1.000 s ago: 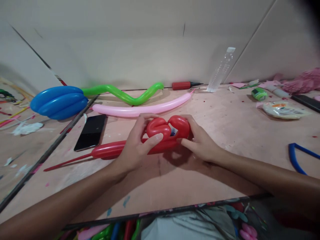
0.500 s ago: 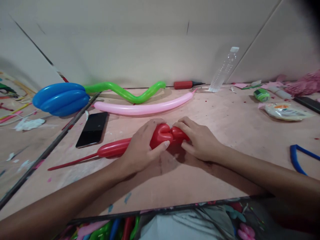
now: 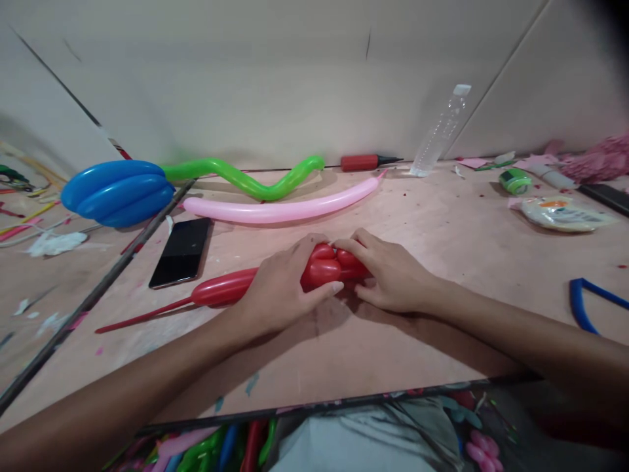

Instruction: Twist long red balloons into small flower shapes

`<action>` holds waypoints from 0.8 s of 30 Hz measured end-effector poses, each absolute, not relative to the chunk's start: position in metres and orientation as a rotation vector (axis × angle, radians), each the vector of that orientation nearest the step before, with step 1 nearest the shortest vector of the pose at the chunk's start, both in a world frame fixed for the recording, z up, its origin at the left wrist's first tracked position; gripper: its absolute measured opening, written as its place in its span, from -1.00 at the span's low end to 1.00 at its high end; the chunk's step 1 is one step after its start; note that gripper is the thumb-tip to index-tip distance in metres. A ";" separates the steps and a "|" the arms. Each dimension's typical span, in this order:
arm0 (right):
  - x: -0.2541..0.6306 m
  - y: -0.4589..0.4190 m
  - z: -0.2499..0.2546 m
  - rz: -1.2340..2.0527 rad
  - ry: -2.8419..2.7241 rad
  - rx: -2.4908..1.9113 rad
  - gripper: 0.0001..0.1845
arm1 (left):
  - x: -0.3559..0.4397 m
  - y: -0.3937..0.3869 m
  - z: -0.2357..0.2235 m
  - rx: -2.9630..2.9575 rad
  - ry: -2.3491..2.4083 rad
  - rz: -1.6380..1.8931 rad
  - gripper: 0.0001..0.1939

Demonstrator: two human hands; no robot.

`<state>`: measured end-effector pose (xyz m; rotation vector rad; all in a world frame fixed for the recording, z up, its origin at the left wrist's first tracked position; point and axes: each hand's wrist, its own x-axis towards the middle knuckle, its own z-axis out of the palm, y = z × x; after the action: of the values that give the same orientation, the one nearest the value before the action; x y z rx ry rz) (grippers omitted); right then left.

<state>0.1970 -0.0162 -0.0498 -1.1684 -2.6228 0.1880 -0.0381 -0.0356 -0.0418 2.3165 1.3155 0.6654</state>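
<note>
A long red balloon (image 3: 227, 286) lies across the table in front of me, its thin uninflated tail pointing left. Twisted, folded bubbles sit at its right part, between my hands. My left hand (image 3: 281, 283) wraps over the balloon from the left, the thumb stretched along the near side of the bubbles. My right hand (image 3: 393, 270) grips the right end, with index finger and thumb around it. Both palms hide parts of the balloon. Just behind my hands lies a pink balloon (image 3: 285, 211), and a black phone (image 3: 181, 253) rests to the left.
A blue balloon bundle (image 3: 118, 193) on a green balloon (image 3: 236, 176) lies at the back left. Along the wall are a red hand pump (image 3: 360, 162) and a clear bottle (image 3: 439, 134). At right are a plastic packet (image 3: 560, 215), a green roll (image 3: 515, 181) and a blue strip (image 3: 580, 307).
The red bubbles between my hands have turned and now sit closer together. My right fingers have shifted slightly left over them. The view has tilted a little.
</note>
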 end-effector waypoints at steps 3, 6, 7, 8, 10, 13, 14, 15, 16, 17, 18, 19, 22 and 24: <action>0.197 -0.014 -0.049 0.148 -2.596 -1.249 -0.42 | -0.038 -0.032 -0.046 2.368 1.324 0.653 -0.33; 0.197 -0.014 -0.046 0.120 -2.610 -1.288 -0.53 | -0.036 -0.028 -0.049 2.445 1.323 0.635 -0.25; 0.197 -0.014 -0.045 0.114 -2.623 -1.284 -0.55 | -0.035 -0.028 -0.049 2.468 1.328 0.627 -0.23; 0.197 -0.014 -0.044 0.111 -2.638 -1.271 -0.56 | -0.034 -0.028 -0.049 2.488 1.338 0.615 -0.22; 0.197 -0.013 -0.044 0.102 -2.658 -1.239 -0.56 | -0.032 -0.028 -0.047 2.520 1.366 0.591 -0.21; 0.197 -0.013 -0.046 0.109 -2.645 -1.197 -0.42 | -0.029 -0.029 -0.044 2.524 1.410 0.559 -0.26; 0.197 -0.012 -0.046 0.116 -2.629 -1.197 -0.34 | -0.028 -0.028 -0.044 2.511 1.418 0.557 -0.28; 0.197 -0.012 -0.046 0.126 -2.611 -1.210 -0.24 | -0.027 -0.027 -0.044 2.490 1.424 0.559 -0.30; 0.198 -0.011 -0.046 0.131 -2.589 -1.233 -0.17 | -0.026 -0.025 -0.044 2.461 1.432 0.565 -0.31; 0.198 -0.010 -0.046 0.124 -2.566 -1.260 -0.14 | -0.026 -0.023 -0.045 2.424 1.444 0.577 -0.31; 0.199 -0.010 -0.045 0.107 -2.546 -1.282 -0.17 | -0.026 -0.021 -0.046 2.383 1.458 0.592 -0.30; 0.200 -0.010 -0.044 0.083 -2.536 -1.291 -0.23 | -0.025 -0.020 -0.046 2.343 1.473 0.609 -0.29; 0.201 -0.010 -0.041 0.017 -2.542 -1.274 -0.32 | -0.026 -0.016 -0.048 2.269 1.486 0.652 -0.28; 0.201 -0.012 -0.042 0.026 -2.551 -1.303 -0.22 | -0.026 -0.016 -0.048 2.257 1.473 0.666 -0.32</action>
<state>0.2007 -0.0122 -0.0417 -1.3032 -2.5512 0.0261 -0.0261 -0.0162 -0.0478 2.2565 1.4729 0.6662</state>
